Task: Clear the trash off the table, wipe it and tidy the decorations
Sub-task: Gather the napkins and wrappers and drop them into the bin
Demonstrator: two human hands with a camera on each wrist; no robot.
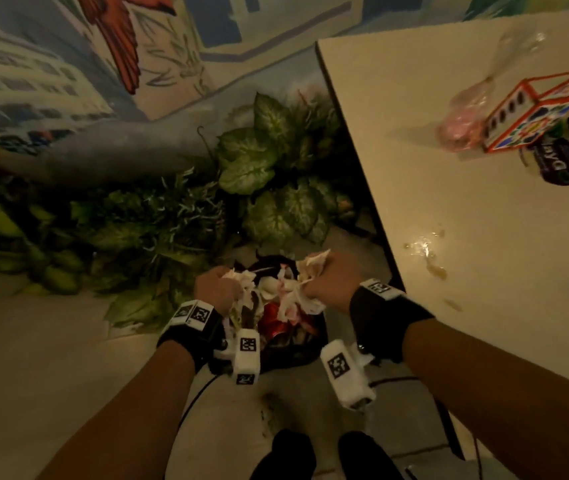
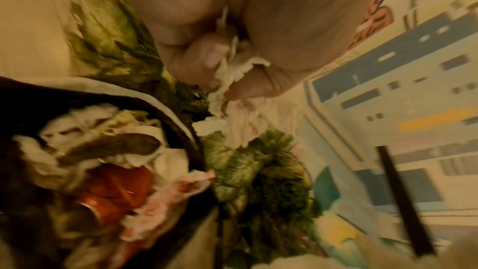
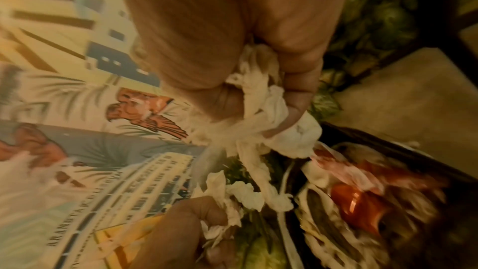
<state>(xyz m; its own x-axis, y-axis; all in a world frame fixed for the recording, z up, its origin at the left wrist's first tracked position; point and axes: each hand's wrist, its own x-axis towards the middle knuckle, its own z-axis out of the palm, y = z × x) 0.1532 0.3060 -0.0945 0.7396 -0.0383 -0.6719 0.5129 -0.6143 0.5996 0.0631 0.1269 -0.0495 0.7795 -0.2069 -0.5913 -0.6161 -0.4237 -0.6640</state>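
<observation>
Both my hands hover over a black trash bin (image 1: 317, 351) on the floor beside the table (image 1: 484, 209). My left hand (image 1: 217, 287) grips a wad of crumpled white napkins (image 1: 245, 284); the left wrist view shows the fingers (image 2: 204, 58) curled round that napkin wad (image 2: 240, 116). My right hand (image 1: 324, 278) grips another crumpled napkin bunch (image 1: 310, 266), with its fingers (image 3: 297, 81) wrapped round the paper (image 3: 261, 130). The bin holds more napkins and a crushed red can (image 1: 276, 325). A wet spill (image 1: 426, 249) marks the tabletop.
On the table's far right stand a colourful box ornament (image 1: 539, 112), a clear plastic bag (image 1: 466, 123) and a dark round item (image 1: 558, 164). Leafy plants (image 1: 259, 161) line the painted wall behind the bin. My shoes (image 1: 293, 452) are just behind it.
</observation>
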